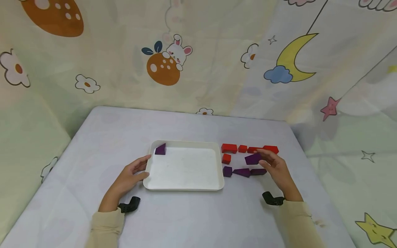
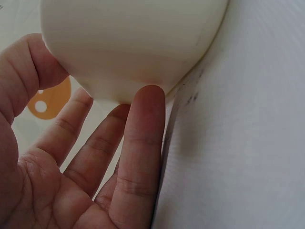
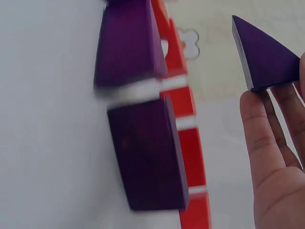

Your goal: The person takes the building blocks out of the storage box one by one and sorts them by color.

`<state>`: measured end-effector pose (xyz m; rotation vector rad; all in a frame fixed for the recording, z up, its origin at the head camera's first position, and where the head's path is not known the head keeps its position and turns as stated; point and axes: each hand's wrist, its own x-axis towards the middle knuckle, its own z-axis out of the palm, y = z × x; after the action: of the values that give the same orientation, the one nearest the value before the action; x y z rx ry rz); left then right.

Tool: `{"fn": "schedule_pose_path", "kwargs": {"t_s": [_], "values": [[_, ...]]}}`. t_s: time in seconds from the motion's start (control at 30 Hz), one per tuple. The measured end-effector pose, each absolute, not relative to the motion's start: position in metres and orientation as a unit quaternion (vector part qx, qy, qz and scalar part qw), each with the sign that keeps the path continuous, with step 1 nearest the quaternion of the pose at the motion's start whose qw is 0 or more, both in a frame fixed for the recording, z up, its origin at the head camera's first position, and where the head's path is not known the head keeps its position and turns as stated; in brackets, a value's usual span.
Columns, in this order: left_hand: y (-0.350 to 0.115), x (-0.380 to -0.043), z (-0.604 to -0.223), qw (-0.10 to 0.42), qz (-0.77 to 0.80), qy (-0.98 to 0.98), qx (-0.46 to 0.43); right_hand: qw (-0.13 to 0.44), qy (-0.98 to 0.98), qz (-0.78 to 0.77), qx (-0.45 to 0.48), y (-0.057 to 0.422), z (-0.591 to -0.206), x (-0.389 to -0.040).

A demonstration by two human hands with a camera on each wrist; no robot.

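Observation:
My left hand [image 1: 128, 179] is at the left end of the white tray [image 1: 184, 189]. In the left wrist view its thumb and nearly straight fingertips [image 2: 147, 102] touch the tray's outer wall [image 2: 128, 52]. A small purple wedge block [image 1: 160, 149] stands in the tray's far left corner. Right of the tray, my right hand [image 1: 276, 168] pinches a purple triangular block [image 3: 267, 55] above the others, between thumb and fingers. Below it lie a purple block [image 1: 227, 171], a pointed purple block [image 1: 242, 172] and a purple block [image 1: 258, 172] in a row.
Red blocks lie in a row behind the purple ones, among them an arched red block [image 1: 229, 148] and a red block [image 1: 271, 149] at the far end. A single red block [image 1: 226, 158] sits beside the tray. A patterned cloth [image 1: 214, 69] hangs behind the white table [image 1: 186, 220].

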<state>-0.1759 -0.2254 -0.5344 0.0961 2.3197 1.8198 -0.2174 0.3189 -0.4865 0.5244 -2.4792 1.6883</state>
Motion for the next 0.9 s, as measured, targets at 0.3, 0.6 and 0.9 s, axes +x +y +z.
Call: {"fn": "schedule_pose_path", "kwargs": {"t_s": [0.3,0.6,0.9], "values": [[-0.229,-0.173,-0.535,0.087,0.620,0.779,0.042,0.065,-0.837,0.518,0.164,0.364,-0.495,-0.209],[-0.228,-0.174,-0.535,0.084,0.623,0.776,0.047,0.041,-0.877,0.471,0.085,0.393,-0.506,-0.201],[-0.225,-0.176,-0.534,0.086,0.618,0.780,0.047,0.030,-0.867,0.491,0.084,0.403,-0.521,-0.201]]}}
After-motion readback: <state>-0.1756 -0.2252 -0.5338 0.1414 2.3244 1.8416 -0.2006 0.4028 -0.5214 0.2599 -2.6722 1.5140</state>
